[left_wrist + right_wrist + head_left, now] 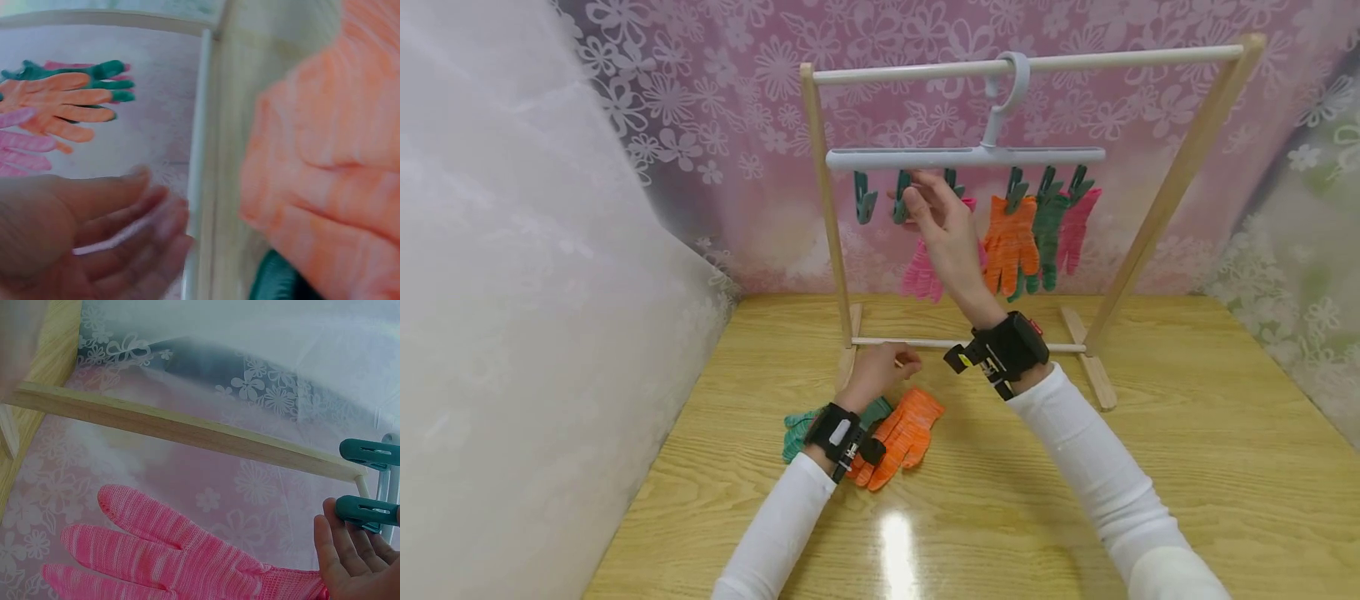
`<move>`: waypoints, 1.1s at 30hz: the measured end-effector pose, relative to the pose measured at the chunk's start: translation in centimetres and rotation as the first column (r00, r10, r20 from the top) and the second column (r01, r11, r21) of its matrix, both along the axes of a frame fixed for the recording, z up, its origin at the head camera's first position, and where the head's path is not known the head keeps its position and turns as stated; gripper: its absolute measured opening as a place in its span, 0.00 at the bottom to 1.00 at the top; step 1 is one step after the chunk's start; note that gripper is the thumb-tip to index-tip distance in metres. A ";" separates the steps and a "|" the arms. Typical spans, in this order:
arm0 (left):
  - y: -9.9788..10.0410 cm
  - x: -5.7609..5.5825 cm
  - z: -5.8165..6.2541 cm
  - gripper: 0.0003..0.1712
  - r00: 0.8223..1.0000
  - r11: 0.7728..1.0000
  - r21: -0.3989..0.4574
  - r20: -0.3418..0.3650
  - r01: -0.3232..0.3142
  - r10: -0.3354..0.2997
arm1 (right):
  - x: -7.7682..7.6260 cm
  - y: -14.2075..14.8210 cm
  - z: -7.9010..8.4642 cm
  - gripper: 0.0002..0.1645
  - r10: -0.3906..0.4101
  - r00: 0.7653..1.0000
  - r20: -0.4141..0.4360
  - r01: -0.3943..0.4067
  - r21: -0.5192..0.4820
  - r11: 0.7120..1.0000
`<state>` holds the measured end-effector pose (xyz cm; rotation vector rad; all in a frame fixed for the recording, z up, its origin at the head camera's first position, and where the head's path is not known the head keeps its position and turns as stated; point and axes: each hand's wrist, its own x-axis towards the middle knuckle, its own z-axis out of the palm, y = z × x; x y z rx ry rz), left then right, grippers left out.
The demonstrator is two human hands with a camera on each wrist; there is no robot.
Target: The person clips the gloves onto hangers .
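Note:
My right hand (951,237) is raised below the grey-white hanger (925,157) and pinches a dark green clip (902,198), second from the left. In the right wrist view its fingers lie behind this clip (365,511), and a pink glove (175,550) hangs beside them. My left hand (880,371) hovers over the table with loosely bent fingers and nothing in them. Close by lie an orange glove (902,437) and a green glove (797,433), partly covered by the left wrist. The leftmost clip (865,200) holds nothing.
The hanger hooks over the top bar of a wooden rack (1180,175). Pink, orange (1011,242), green (1048,237) and another pink glove (1078,229) hang from its clips. A low crossbar (940,342) joins the rack's feet. A white curtain (535,292) stands at the left.

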<state>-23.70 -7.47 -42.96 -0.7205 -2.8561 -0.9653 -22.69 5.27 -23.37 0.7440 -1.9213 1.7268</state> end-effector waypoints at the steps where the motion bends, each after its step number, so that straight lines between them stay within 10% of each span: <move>1: 0.0 0.1 -0.2 0.12 1.000 0.999 -0.050 0.005 0.002 -0.002 | 0.0 0.1 0.0 0.24 0.002 1.000 -0.001 -0.002 0.001 1.000; 19: 1.3 0.6 -2.2 0.19 0.994 0.962 -0.267 0.087 -0.048 0.074 | -0.3 0.9 -0.3 0.22 0.019 0.999 -0.033 -0.019 0.001 1.000; 33: 1.7 0.4 -2.9 0.11 0.999 0.991 -0.133 0.012 -0.030 0.032 | -0.3 1.4 -0.5 0.21 0.047 0.999 -0.028 -0.046 0.008 0.999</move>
